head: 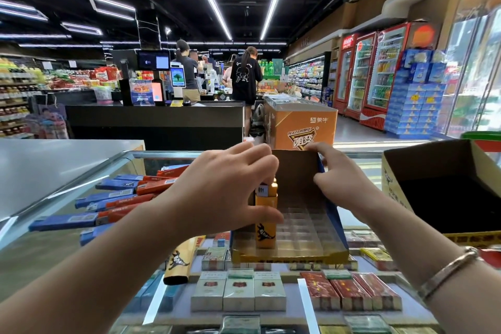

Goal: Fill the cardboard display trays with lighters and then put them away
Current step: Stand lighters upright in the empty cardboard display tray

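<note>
A: Where is the display tray?

B: The cardboard display tray [311, 225] stands on the glass counter [168, 154], near its middle, with its tall brown back panel toward the far edge. A clear grid of slots lines its floor.

A: And the hands?

B: The left hand [225, 192] reaches over the tray's left side, fingers curled round the top of an orange lighter [266, 222] that stands upright in a slot at the tray's left. The right hand [341, 182] pinches the top right corner of the back panel, thumb in front, fingers behind. A bracelet [447, 271] sits on that wrist.

A: More lighters?

B: A loose heap of blue and red lighters [113, 198] lies on the glass toward the counter's left edge, well apart from the tray. One orange one [180, 263] lies flat just beside the tray's left front corner.

A: Anything else?

B: An open cardboard box [444, 198] stands at the counter's right edge. Cigarette packs [238, 293] show beneath the glass.
</note>
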Demonstrator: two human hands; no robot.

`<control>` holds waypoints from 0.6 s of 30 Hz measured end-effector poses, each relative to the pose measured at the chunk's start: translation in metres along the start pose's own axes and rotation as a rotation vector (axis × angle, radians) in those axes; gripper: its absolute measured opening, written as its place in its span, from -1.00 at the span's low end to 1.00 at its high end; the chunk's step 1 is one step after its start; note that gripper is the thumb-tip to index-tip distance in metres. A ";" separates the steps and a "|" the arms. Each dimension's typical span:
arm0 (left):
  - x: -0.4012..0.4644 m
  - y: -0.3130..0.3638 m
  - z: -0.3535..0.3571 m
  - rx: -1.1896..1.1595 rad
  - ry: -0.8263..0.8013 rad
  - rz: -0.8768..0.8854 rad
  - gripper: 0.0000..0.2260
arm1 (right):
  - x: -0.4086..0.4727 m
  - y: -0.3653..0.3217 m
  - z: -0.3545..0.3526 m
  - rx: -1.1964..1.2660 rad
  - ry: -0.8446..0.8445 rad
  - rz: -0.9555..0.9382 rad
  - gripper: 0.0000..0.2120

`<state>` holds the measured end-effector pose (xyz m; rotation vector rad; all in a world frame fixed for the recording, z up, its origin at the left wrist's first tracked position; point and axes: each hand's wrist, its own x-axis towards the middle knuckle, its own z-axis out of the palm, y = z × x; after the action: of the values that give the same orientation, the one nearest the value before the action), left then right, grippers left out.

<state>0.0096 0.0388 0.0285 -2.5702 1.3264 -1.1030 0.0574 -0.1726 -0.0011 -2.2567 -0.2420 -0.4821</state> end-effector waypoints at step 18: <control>-0.004 -0.011 0.023 -0.519 -0.301 -0.371 -0.44 | 0.013 0.034 -0.023 -0.150 0.041 0.249 -0.57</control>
<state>0.0303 0.0422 0.0129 -3.2874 1.2146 -0.3855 0.0742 -0.2120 -0.0049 -2.3784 0.0996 -0.4245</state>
